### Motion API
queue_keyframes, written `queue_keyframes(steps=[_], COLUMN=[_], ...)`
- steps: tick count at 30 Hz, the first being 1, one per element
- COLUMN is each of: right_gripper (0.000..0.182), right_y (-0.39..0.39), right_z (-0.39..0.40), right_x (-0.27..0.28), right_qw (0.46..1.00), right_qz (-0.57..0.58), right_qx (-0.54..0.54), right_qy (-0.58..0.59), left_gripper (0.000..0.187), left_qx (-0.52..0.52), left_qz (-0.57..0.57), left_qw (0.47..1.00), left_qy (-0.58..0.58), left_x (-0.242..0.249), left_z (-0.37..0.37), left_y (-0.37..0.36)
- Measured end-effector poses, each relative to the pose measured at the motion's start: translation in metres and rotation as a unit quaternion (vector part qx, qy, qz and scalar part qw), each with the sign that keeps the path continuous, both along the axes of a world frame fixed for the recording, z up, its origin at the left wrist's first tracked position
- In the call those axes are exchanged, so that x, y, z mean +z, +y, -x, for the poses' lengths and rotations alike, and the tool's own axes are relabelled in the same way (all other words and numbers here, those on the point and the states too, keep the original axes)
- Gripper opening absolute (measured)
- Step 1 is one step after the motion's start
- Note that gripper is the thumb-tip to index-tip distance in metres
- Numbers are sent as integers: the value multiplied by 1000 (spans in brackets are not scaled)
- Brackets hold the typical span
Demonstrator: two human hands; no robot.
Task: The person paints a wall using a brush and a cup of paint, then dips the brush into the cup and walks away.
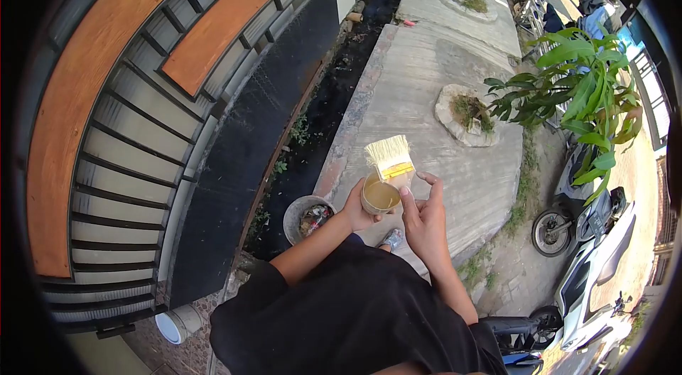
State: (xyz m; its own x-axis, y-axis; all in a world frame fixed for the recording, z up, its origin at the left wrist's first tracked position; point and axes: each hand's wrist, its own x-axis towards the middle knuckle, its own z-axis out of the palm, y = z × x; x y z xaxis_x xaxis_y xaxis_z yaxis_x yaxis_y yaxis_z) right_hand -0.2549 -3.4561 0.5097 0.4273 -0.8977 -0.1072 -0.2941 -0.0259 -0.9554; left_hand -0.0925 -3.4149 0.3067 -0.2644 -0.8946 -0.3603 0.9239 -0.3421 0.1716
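Note:
My left hand (356,210) is wrapped round a small round cup (381,196) with yellowish-brown liquid in it. A wide paintbrush (389,155) with pale bristles and a yellow band is in my right hand (428,224), pinched by its handle. The bristles point up and away from me, above the far rim of the cup. My fingers hide most of the handle. Orange wooden panels (234,20) are fixed in a black metal gate at the left.
A dark drainage ditch (330,101) runs between the gate and the concrete pavement (419,62). A bucket of rubbish (297,222) stands by my left forearm. A white pail (179,324) is at lower left. A leafy branch (582,91) and parked motorcycles (590,254) are at right.

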Motion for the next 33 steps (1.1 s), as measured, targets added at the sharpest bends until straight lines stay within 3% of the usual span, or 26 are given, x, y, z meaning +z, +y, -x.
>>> queue_keyframes(steps=[3, 10, 14, 16, 17, 19, 20, 21, 33], right_gripper=[46, 39, 31, 28, 18, 14, 14, 27, 35], right_y=[-43, -140, -183, -204, -210, -226, -232, -241, -334], right_z=[8, -18, -50, -66, -76, -93, -99, -104, -168], right_x=[9, -32, -30, -31, -21, -18, -17, -28, -49], right_qw=[1000, 996, 989, 964, 968, 965, 962, 961, 943], right_qz=[-5, 10, -66, -183, -172, -170, -172, -170, -220], right_qx=[15, 51, 94, 116, 124, 141, 151, 164, 209], right_qy=[-23, -73, -93, -155, -132, -140, -150, -142, -140], left_gripper=[63, 61, 62, 61, 61, 60, 60, 60, 62], left_qx=[60, 151, 203, 233, 252, 285, 287, 291, 368], left_qz=[30, 71, 79, 81, 83, 93, 91, 110, 124], left_qw=[995, 986, 975, 968, 964, 954, 954, 950, 921], left_qy=[76, 19, 47, 43, 29, 5, 5, -1, 43], left_x=[6, -24, -36, -36, -32, -24, -28, -32, -39], left_z=[11, -26, -72, -83, -91, -102, -108, -115, -136], left_y=[-24, -62, -93, -105, -110, -118, -122, -126, -184])
